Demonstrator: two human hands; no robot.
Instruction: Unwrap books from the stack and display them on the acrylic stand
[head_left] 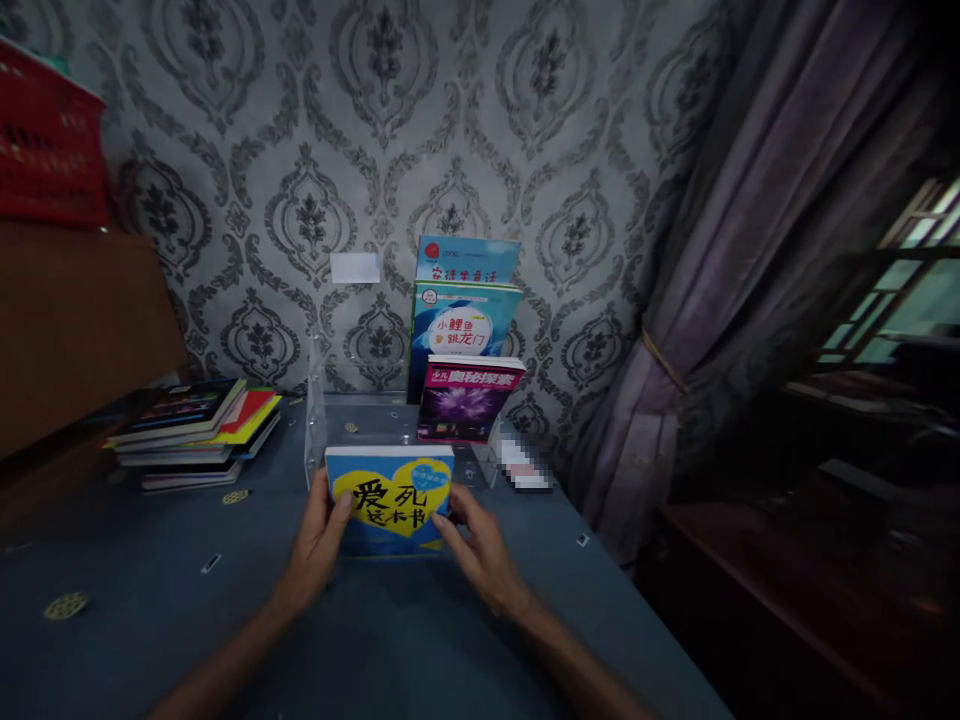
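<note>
The desk (142, 640) is bearing a rack (316, 425) of books (466, 402). Before it, the heart book (391, 505) is resting between left hand (319, 535) and right hand (481, 550), gripping its sides. This is apparently a holding step, probably calling next for even support.

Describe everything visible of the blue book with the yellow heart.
The blue book has black characters on a yellow heart, and a pale strip along its top. Papery and closed, it faces the camera, roughly upright, left hand and right hand gripping its sides, before the clear stand. Whether it touches the table is unclear.
</note>
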